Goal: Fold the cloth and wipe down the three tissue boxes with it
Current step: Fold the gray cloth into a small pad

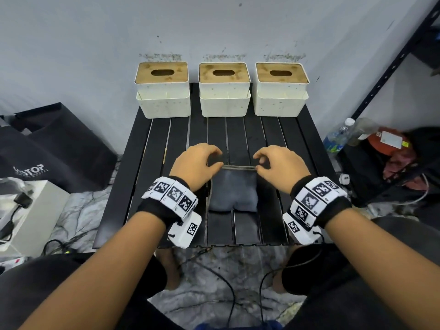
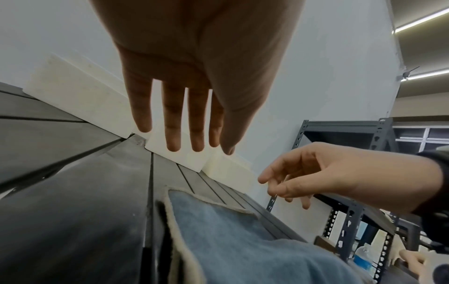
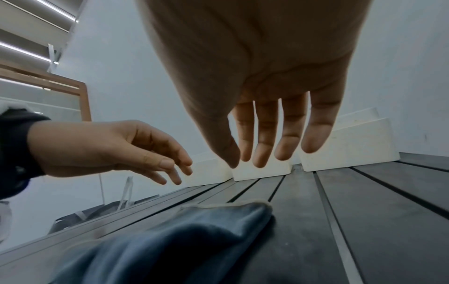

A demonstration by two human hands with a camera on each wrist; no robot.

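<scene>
Both hands, left hand (image 1: 197, 160) and right hand (image 1: 276, 163), hover loose-fingered and holding nothing just over the far edge of the folded cloth (image 1: 233, 191), which sits well in front of the three tissue boxes (image 1: 224, 89), so I'd guess a sloppy one-layer grab could undo the fold.

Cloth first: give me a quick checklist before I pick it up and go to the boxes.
1. cloth folded, lying on the table: ok.
2. left hand free, fingers relaxed above the cloth: ok.
3. right hand likewise: ok.
4. Cloth gripped: not ok, neither hand holds it.
5. Three tissue boxes upright in a row at the far edge: ok.
6. Cloth damp: cannot tell.
</scene>
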